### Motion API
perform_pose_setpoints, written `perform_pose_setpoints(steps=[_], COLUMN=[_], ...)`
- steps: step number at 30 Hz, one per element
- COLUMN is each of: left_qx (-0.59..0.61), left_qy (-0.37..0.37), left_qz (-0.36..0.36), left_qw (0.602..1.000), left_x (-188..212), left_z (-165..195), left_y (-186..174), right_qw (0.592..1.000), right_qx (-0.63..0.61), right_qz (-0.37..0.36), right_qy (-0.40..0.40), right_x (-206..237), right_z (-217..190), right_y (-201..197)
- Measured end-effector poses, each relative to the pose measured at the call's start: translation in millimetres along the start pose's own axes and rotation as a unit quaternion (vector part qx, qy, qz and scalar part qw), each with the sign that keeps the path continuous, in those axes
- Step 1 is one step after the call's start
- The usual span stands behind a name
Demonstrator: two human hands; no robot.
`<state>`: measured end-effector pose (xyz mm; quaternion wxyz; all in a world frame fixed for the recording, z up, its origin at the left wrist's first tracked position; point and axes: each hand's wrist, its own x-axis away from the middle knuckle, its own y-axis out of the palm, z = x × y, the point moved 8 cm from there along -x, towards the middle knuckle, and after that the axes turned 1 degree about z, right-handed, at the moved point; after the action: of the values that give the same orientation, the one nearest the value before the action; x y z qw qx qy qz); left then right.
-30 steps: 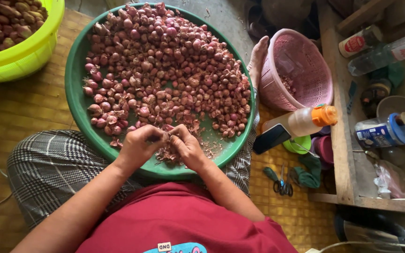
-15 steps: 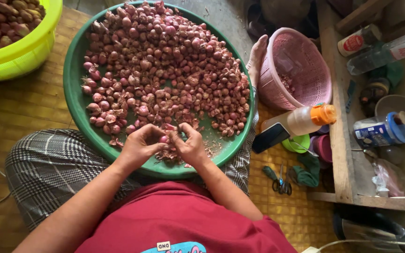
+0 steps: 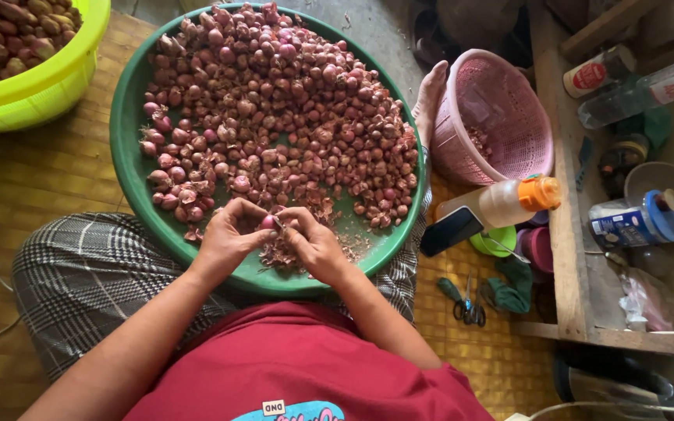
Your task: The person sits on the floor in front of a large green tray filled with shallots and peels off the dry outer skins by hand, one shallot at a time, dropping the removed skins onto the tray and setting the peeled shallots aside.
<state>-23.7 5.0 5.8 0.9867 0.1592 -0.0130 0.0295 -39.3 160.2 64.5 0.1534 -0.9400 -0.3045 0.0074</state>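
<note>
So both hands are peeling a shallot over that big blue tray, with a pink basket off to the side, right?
Nearly: the tray is green, not blue, as the head view shows. The rest holds: the left hand and right hand work one shallot over it, and the pink basket sits to the side.

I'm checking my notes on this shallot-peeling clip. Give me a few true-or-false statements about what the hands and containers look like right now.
1. Both hands meet over the round green plastic tray. True.
2. The left hand and right hand pinch one small red shallot between them. True.
3. The pink plastic basket is heaped full of shallots. False: it is nearly empty.
4. The yellow-green plastic tub sits right of the tray. False: it is at the left.
5. Scissors lie on the woven mat. True.
</note>
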Motion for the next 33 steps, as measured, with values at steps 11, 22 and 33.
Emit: perform_pose_setpoints(steps=[11,22,33], left_qx=[-0.112,0.293,0.118], left_qy=[0.110,-0.187,-0.102], left_qz=[-0.010,-0.081,0.042], left_qw=[0.988,0.934,0.987], left_x=[11.4,3.6,-23.2], left_z=[25.0,-39.1,31.8], left_y=[17.2,17.2,-55.8], right_qw=[0.992,0.991,0.983], right_qx=[-0.121,-0.125,-0.143], right_qz=[0.020,-0.036,0.073], right_qy=[0.036,0.037,0.085], right_x=[-7.3,-0.3,-2.8], right_z=[21.4,0.3,34.1], right_y=[2.6,0.5,-33.5])
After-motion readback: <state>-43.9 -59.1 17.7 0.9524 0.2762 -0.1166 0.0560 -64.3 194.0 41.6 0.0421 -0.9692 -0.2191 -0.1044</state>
